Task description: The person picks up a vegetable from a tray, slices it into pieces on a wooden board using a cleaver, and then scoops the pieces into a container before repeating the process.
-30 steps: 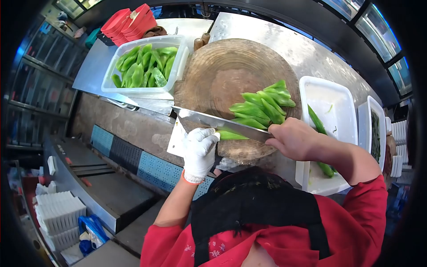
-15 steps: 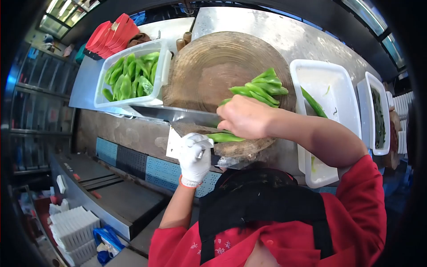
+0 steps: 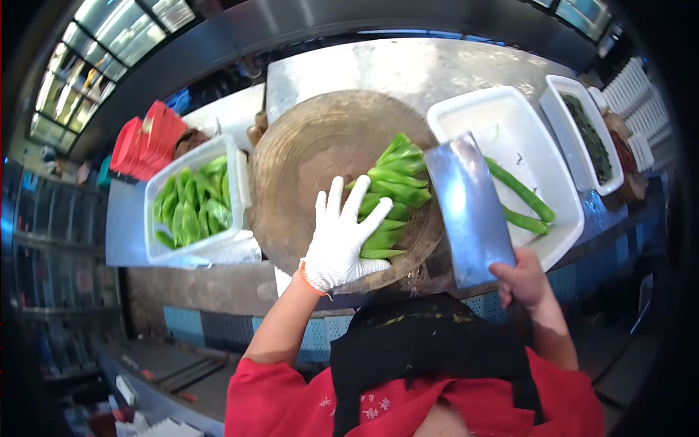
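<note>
Right hand wrapped round the handle of a cleaver, blade lifted flat. Gloved left hand spread wide, fingers pressing on the green peppers piled on the round chopping board. Beyond the cleaver, white tray with two peppers.

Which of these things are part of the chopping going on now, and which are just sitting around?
In use: left hand on the peppers, cleaver in right hand, chopping block.

Lying about: tub of cut peppers, white tray with whole peppers, red trays, far tray of greens.
</note>
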`<action>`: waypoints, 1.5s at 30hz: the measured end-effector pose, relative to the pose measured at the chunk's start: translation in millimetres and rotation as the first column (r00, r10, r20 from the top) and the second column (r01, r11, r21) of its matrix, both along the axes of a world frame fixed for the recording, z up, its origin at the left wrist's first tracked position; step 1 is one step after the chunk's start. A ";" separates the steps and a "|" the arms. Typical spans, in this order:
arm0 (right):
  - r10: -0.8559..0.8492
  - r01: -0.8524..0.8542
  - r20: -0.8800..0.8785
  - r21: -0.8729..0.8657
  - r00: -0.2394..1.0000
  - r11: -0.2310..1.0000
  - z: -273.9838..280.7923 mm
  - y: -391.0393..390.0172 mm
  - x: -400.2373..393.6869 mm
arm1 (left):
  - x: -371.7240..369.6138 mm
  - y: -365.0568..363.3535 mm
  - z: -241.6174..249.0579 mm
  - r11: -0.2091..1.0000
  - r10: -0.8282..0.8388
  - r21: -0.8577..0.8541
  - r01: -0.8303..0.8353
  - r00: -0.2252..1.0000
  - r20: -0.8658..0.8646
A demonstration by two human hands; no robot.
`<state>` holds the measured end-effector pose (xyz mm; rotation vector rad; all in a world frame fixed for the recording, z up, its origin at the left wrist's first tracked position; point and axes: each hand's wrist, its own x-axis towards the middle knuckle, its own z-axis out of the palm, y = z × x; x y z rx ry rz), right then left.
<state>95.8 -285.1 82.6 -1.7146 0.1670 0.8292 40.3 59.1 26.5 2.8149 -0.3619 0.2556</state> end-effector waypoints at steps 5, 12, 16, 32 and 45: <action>-0.201 0.209 -0.124 0.055 0.972 0.976 -35.7 7.0 -64.5 | 31.3 -0.2 19.5 0.978 -0.205 0.024 0.206 0.977 -0.056; -0.079 0.129 -0.188 0.268 0.979 0.955 -57.7 60.3 -85.4 | 40.0 5.6 0.2 0.940 -0.311 -0.136 0.313 0.950 0.036; -0.021 0.078 -0.173 0.331 0.985 0.941 -63.7 97.5 -87.9 | 37.7 8.1 -5.2 0.925 -0.283 -0.223 0.308 0.949 0.137; 0.412 -0.433 0.133 0.262 0.901 0.863 16.7 241.7 -50.0 | -24.6 149.4 71.0 0.948 0.168 -0.317 -0.026 0.887 0.430; 0.448 -0.403 -0.133 0.271 0.884 0.874 0.4 210.7 -41.4 | -43.9 298.0 25.0 0.937 0.341 -0.016 -0.349 0.902 0.266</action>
